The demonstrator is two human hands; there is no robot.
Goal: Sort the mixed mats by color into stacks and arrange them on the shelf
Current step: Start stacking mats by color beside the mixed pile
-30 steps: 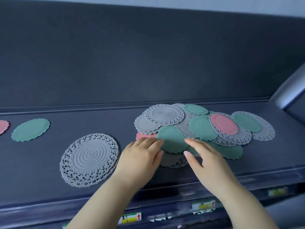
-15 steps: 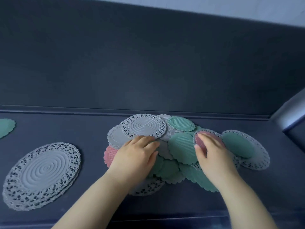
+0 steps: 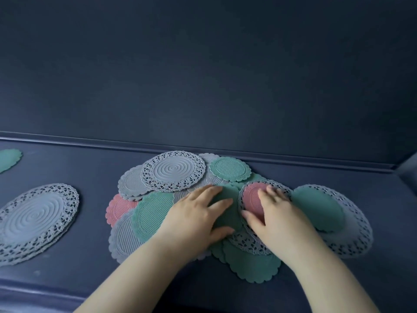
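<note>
Your two bare hands rest on a mixed pile [image 3: 158, 211] of round mats in the middle of a dark blue shelf [image 3: 90, 263]. Your left hand [image 3: 198, 215] lies flat with fingers spread on a green mat [image 3: 228, 214] at the pile's centre. Your right hand [image 3: 278, 215] lies just beside it, fingers over a pink mat [image 3: 253, 197] and thumb at that mat's near edge. Blur hides whether it pinches the mat or only touches it. The pink mat sits on a grey lace mat [image 3: 248, 243]. The pile overlaps loosely: grey, green and pink mats, with another pink one [image 3: 118, 208] peeking out at its left edge. Well to the left lies a grey stack [image 3: 33, 220] of lace mats. A lone green mat [image 3: 9, 159] lies at the frame's far left edge, partly cut off. A dark wall [image 3: 203, 75] rises behind the shelf.
</note>
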